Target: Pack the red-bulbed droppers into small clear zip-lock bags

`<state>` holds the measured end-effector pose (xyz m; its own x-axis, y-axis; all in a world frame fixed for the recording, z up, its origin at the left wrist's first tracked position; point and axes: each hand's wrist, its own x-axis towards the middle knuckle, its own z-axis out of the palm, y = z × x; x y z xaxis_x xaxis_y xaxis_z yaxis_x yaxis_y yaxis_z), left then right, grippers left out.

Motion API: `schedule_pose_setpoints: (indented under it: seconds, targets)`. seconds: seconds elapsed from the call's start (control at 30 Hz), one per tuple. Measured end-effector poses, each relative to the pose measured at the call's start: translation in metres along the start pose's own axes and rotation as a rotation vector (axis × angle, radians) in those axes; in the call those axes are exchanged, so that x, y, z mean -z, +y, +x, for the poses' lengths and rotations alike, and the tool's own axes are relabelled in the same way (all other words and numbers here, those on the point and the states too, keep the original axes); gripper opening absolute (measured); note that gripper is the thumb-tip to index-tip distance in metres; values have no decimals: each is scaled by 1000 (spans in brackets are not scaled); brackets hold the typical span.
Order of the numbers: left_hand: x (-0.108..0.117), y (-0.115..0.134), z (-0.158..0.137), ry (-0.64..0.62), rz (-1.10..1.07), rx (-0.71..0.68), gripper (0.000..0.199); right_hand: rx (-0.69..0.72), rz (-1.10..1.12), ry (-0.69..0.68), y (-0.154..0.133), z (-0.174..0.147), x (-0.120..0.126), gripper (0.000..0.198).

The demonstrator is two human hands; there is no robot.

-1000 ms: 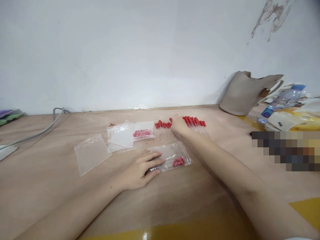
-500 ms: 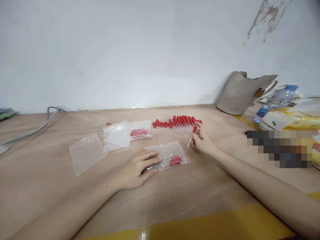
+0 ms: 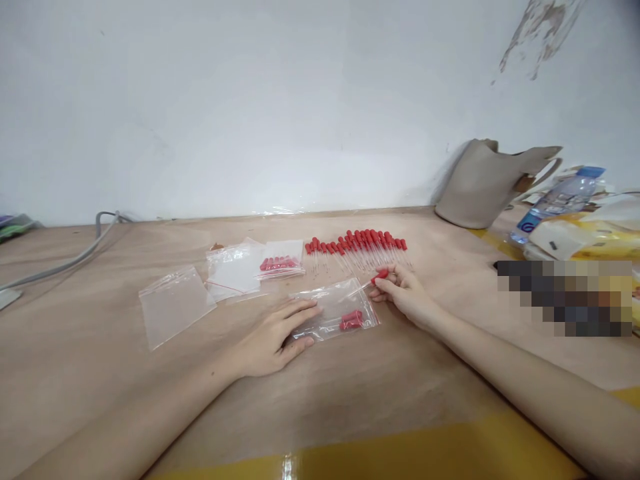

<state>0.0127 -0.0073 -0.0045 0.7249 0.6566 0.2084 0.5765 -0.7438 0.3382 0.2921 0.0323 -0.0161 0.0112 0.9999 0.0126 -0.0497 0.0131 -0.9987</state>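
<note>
My left hand (image 3: 280, 337) lies with its fingers spread on the left end of a clear zip bag (image 3: 327, 303), pressing it to the table. Inside that bag are red-bulbed droppers (image 3: 351, 320), their bulbs near the zip end at the right. Between the fingertips of my right hand (image 3: 400, 291) is another dropper (image 3: 381, 275), pinched by its red bulb. Its thin clear tube points left, at the bag's open end; whether the tip is inside I cannot tell. Behind the bag lies a row of loose droppers (image 3: 370, 240), red bulbs toward the wall.
To the left lie a flat zip bag (image 3: 175, 307), more bags (image 3: 233, 267) and a bag of several droppers (image 3: 278, 264). A grey cable (image 3: 75, 257) runs at far left. At right stand a beige container (image 3: 483, 187), a water bottle (image 3: 560, 203) and yellow packaging (image 3: 585, 237).
My right hand has turned the dropper from steeply slanted to nearly level and brought it left to the bag's opening. My left hand has stayed on the bag.
</note>
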Motion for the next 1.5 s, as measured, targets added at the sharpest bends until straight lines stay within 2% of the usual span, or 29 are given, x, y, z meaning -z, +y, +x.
schedule_pose_setpoints:
  seconds: [0.07,0.17,0.27,0.4,0.57,0.77,0.93,1.03,1.13,1.23,1.3,1.37,1.5]
  targets:
    - [0,1,0,0,0,0,46,14,-124,-160,-2,-1,8,28]
    - [1,1,0,4,-3,-9,46,117,-375,-361,-6,3,21,25]
    - [1,1,0,0,-2,-9,45,228,-553,-421,-8,8,25,26]
    - [2,2,1,6,6,-17,45,228,-558,-518,-8,5,14,31]
    - [2,2,2,14,17,-31,44,125,-471,-535,-4,-2,2,34]
    - [1,1,2,7,20,-24,45,105,-396,-451,0,-6,-4,32]
    - [-1,-2,1,-5,37,-12,44,76,-383,-497,-2,-5,-3,28]
    - [-2,-4,1,-12,34,-16,44,144,-501,-377,-6,6,5,23]
    - [-3,-5,1,-14,24,-28,44,261,-754,-125,-15,28,8,17]
    - [-3,-6,2,-16,26,-37,43,357,-1037,88,-26,55,-1,14]
    - [-2,-5,2,-20,35,-35,43,320,-1179,186,-33,73,-13,16]
    - [-2,-4,2,-23,41,-34,43,218,-1289,252,-37,88,-26,19]
    - [-1,-2,1,-19,46,-42,43,63,-1363,294,-35,108,-46,23]
